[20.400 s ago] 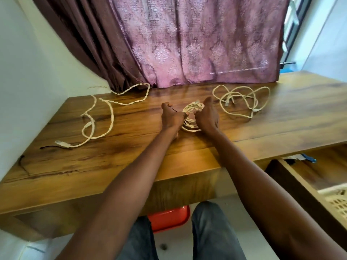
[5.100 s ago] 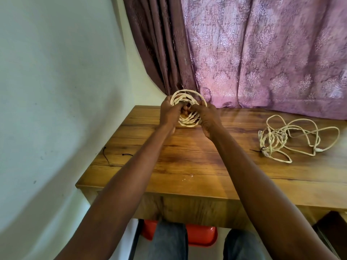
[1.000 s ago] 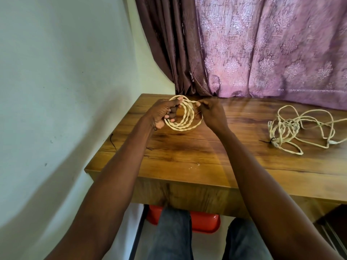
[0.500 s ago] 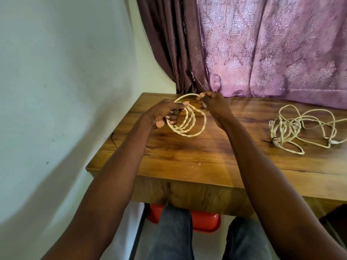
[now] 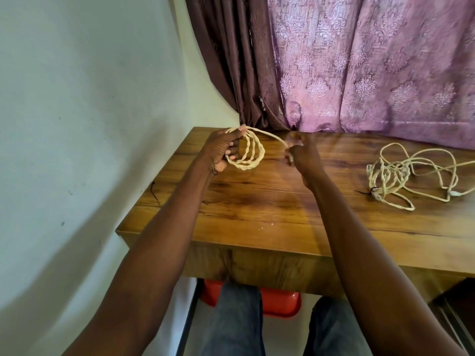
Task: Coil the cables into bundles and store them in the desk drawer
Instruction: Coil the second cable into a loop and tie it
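The left hand is raised over the back left part of the desk, its fingers curled round a coil of cream twisted cable with about 3 loops hanging from the grip. From the top of the coil, 1 strand runs to the right, to the right hand, which pinches that free end between its fingertips; the right hand is blurred, so the exact lay of its fingers cannot be told. Both hands are held above the wood, near each other, with the strand drawn fairly straight between them. On the right part of the desk, well apart from the hands, lies a bundle of the same sort of cable, bound with a dark tie, and touching it a loose cable sprawls in wide loops toward the right edge. A small black tie lies at the desk's left edge. Behind the desk hangs a curtain; a red stool shows below.
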{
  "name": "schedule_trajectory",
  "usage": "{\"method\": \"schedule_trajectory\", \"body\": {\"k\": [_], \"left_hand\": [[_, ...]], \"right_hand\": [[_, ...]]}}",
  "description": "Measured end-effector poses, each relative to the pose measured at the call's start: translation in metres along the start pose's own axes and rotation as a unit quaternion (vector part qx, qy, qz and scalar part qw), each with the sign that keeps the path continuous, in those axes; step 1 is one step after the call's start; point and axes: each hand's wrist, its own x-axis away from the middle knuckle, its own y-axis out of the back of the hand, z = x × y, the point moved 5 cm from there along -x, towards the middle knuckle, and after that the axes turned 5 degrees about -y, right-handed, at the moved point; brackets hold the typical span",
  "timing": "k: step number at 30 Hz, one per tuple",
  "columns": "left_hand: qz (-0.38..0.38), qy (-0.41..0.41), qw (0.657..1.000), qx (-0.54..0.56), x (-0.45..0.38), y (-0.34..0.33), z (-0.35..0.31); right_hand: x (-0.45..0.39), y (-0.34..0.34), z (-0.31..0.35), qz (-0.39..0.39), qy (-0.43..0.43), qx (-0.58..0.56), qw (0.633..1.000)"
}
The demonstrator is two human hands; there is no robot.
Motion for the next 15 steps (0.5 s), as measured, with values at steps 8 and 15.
{"method": "schedule_trajectory", "body": {"k": [8, 15], "left_hand": [[-0.096, -0.058, 0.992, -0.051, 0.002, -0.002, 0.000], [-0.095, -0.109, 0.989, -0.042, 0.005, -0.009, 0.008]], "right_hand": [[0.014, -0.037, 0.015, 0.189, 0.008, -0.036, 0.981], [0.012, -0.050, 0.018, 0.210, -0.018, -0.022, 0.977]]}}
